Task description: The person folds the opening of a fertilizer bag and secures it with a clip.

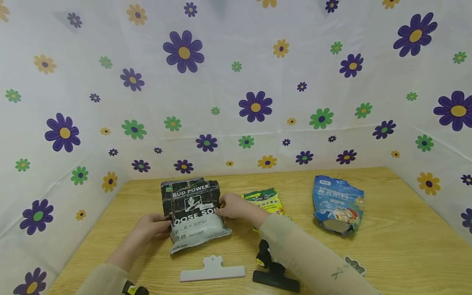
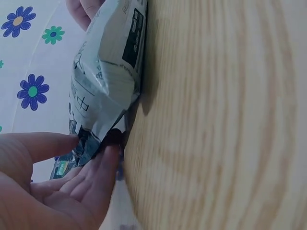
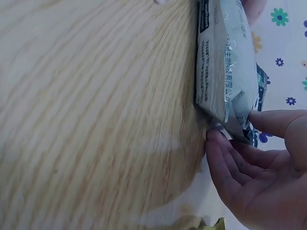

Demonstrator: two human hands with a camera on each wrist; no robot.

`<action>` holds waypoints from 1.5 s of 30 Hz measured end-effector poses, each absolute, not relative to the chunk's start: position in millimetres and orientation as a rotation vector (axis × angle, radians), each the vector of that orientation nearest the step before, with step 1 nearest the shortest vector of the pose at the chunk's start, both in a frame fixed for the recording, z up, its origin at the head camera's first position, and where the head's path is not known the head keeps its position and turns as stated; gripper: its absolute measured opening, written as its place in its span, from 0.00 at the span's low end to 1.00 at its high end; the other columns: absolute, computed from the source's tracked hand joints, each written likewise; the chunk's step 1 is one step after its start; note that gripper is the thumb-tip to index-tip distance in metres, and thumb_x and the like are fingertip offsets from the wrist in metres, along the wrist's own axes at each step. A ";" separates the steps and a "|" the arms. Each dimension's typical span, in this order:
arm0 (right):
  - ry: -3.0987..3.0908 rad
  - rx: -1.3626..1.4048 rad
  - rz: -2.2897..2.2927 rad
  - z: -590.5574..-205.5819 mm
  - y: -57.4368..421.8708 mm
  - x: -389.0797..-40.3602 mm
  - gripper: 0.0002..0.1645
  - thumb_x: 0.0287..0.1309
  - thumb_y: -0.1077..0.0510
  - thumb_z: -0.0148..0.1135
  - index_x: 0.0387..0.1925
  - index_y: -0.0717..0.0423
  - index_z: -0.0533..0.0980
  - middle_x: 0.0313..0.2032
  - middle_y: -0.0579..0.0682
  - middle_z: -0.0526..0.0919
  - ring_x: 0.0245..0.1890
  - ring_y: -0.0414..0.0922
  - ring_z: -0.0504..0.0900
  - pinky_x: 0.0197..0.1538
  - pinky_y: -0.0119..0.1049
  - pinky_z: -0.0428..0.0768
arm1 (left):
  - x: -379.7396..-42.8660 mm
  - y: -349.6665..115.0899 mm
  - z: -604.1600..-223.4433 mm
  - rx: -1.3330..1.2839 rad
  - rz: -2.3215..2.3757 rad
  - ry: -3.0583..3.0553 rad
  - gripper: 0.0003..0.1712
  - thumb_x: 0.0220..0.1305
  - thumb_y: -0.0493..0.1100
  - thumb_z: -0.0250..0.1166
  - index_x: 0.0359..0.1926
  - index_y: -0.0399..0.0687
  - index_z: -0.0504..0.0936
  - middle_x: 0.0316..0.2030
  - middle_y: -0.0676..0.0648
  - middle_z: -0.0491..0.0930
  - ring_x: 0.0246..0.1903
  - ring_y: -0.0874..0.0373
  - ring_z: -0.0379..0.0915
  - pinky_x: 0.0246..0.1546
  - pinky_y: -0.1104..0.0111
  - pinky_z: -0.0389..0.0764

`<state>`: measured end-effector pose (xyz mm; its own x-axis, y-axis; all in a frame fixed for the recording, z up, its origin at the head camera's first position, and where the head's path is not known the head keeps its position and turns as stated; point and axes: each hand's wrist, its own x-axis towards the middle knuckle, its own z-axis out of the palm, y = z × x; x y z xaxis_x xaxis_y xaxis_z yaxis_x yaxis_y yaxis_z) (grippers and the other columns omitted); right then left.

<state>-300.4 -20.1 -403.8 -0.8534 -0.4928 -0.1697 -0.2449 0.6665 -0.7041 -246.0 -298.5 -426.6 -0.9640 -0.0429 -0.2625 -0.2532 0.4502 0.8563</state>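
At the near edge of the counter (image 1: 405, 229), a white clip (image 1: 212, 269) and a black clip (image 1: 275, 281) lie side by side, probably set there for easy reach. To their right, a small grey card (image 1: 355, 265) is partly covered by a beige sleeve (image 1: 313, 254).

Just beyond the white clip, left of centre, is a soft black-and-silver bag (image 1: 193, 209), with a person's hands on opposite edges. The left hand (image 1: 149, 227) pinches one side and the right hand (image 1: 236, 206) the other, thumbs above and fingers tucked beneath, likely because a limp pouch sags unless supported evenly. Whether it rests fully on the counter is unclear. Its print faces the wearer: "BUD POWER", then "LOOSE SO", the ending hidden by the right hand, with Chinese text including 水溶肥料, water-soluble fertiliser.

Behind the right forearm, a yellow-and-green packet (image 1: 263, 199) reads "Garden"; the next word is blurred. Farther right, a blue pouch (image 1: 337, 200) seems to read 复合肥料, compound fertiliser. A flower-patterned white cloth (image 1: 221, 86) forms the backdrop.
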 end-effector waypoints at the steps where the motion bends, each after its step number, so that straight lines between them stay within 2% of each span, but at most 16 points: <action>1: 2.515 -0.560 -1.028 -403.5 -20.2 -300.1 0.27 0.74 0.58 0.66 0.65 0.72 0.76 0.39 0.57 0.89 0.29 0.42 0.82 0.31 0.29 0.76 | -246.4 -298.4 -426.4 -0.274 1.552 2.475 0.27 0.77 0.34 0.59 0.64 0.10 0.65 0.61 0.16 0.74 0.44 0.55 0.86 0.48 0.62 0.92; 3: 2.480 -0.514 -1.079 -403.8 -20.7 -299.7 0.27 0.74 0.59 0.65 0.65 0.72 0.75 0.30 0.53 0.84 0.25 0.41 0.77 0.29 0.28 0.73 | -246.8 -298.8 -426.2 -0.291 1.591 2.439 0.29 0.77 0.33 0.58 0.66 0.09 0.63 0.64 0.16 0.72 0.44 0.57 0.86 0.49 0.64 0.92; 6: 2.443 -0.444 -1.156 -405.1 -22.0 -299.9 0.27 0.73 0.60 0.66 0.66 0.73 0.75 0.29 0.51 0.80 0.24 0.40 0.74 0.30 0.29 0.73 | -248.0 -299.3 -425.6 -0.332 1.650 2.387 0.31 0.77 0.32 0.59 0.68 0.09 0.61 0.65 0.17 0.71 0.42 0.61 0.84 0.48 0.66 0.91; 8: 2.426 -0.404 -1.203 -406.6 -23.2 -300.6 0.27 0.72 0.61 0.67 0.66 0.73 0.75 0.36 0.55 0.84 0.26 0.40 0.77 0.33 0.30 0.78 | -248.2 -300.2 -425.7 -0.338 1.677 2.364 0.31 0.77 0.31 0.60 0.68 0.08 0.61 0.65 0.17 0.71 0.41 0.62 0.84 0.46 0.68 0.91; 11: 2.404 -0.332 -1.285 -407.5 -24.4 -301.8 0.28 0.69 0.63 0.70 0.65 0.73 0.76 0.52 0.61 0.86 0.35 0.44 0.86 0.42 0.35 0.87 | -248.1 -302.1 -424.8 -0.332 1.716 2.340 0.32 0.75 0.30 0.61 0.68 0.07 0.60 0.61 0.17 0.74 0.39 0.63 0.84 0.45 0.69 0.91; 13: 2.387 -0.289 -1.329 -407.8 -24.8 -302.6 0.28 0.67 0.63 0.72 0.64 0.72 0.77 0.58 0.64 0.85 0.41 0.48 0.89 0.48 0.38 0.90 | -247.8 -303.2 -423.3 -0.323 1.739 2.333 0.30 0.75 0.30 0.62 0.66 0.08 0.62 0.54 0.22 0.81 0.38 0.64 0.84 0.43 0.69 0.91; 15: 2.367 -0.254 -1.373 -407.7 -24.9 -302.9 0.28 0.66 0.64 0.73 0.63 0.72 0.78 0.59 0.65 0.84 0.45 0.51 0.90 0.50 0.40 0.91 | -247.4 -304.1 -421.1 -0.319 1.756 2.327 0.28 0.74 0.30 0.62 0.64 0.09 0.66 0.46 0.33 0.86 0.36 0.65 0.84 0.42 0.70 0.91; 17: 2.348 -0.237 -1.402 -407.7 -24.9 -303.0 0.27 0.65 0.64 0.73 0.63 0.71 0.79 0.60 0.65 0.84 0.47 0.52 0.90 0.50 0.39 0.91 | -247.0 -305.4 -419.2 -0.310 1.760 2.326 0.25 0.73 0.30 0.63 0.61 0.11 0.69 0.41 0.43 0.87 0.35 0.66 0.84 0.42 0.70 0.91; 19: 2.340 -0.221 -1.424 -407.4 -24.8 -302.7 0.27 0.64 0.64 0.74 0.62 0.70 0.79 0.60 0.64 0.83 0.46 0.51 0.90 0.49 0.38 0.90 | -246.7 -306.2 -417.4 -0.302 1.750 2.330 0.21 0.74 0.30 0.64 0.58 0.13 0.72 0.39 0.49 0.87 0.34 0.66 0.84 0.41 0.69 0.92; 22: 2.338 -0.198 -1.454 -405.7 -24.0 -301.7 0.27 0.61 0.65 0.75 0.60 0.69 0.81 0.60 0.64 0.84 0.44 0.51 0.90 0.51 0.39 0.89 | -246.9 -307.3 -413.4 -0.283 1.733 2.334 0.18 0.74 0.31 0.63 0.55 0.15 0.76 0.38 0.50 0.87 0.34 0.66 0.84 0.42 0.69 0.92; 27: 2.312 -0.150 -1.512 -401.7 -23.0 -300.6 0.26 0.59 0.66 0.76 0.58 0.70 0.82 0.59 0.64 0.84 0.42 0.48 0.88 0.51 0.38 0.90 | -246.5 -308.4 -406.5 -0.268 1.740 2.314 0.09 0.75 0.31 0.63 0.44 0.24 0.82 0.35 0.51 0.86 0.32 0.65 0.85 0.41 0.70 0.92; 31: 2.275 -0.103 -1.545 -400.1 -22.0 -299.6 0.24 0.60 0.66 0.76 0.57 0.70 0.82 0.58 0.63 0.84 0.41 0.45 0.87 0.49 0.36 0.91 | -246.2 -308.4 -407.0 -0.287 1.753 2.290 0.06 0.74 0.31 0.63 0.41 0.28 0.83 0.33 0.53 0.86 0.30 0.65 0.85 0.40 0.70 0.91; 45: 2.170 -0.064 -1.656 -396.3 -16.4 -303.0 0.25 0.63 0.64 0.74 0.59 0.70 0.81 0.54 0.62 0.86 0.47 0.52 0.91 0.55 0.41 0.91 | -252.0 -312.8 -402.9 -0.164 1.761 2.293 0.14 0.74 0.32 0.63 0.53 0.20 0.80 0.35 0.54 0.88 0.34 0.66 0.86 0.42 0.71 0.91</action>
<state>-303.0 -16.4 -396.3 -0.9157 -0.2782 -0.2901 0.2063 0.2942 -0.9332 -252.0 -312.8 -402.9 -0.9637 0.0598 -0.2602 -0.2360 0.2652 0.9349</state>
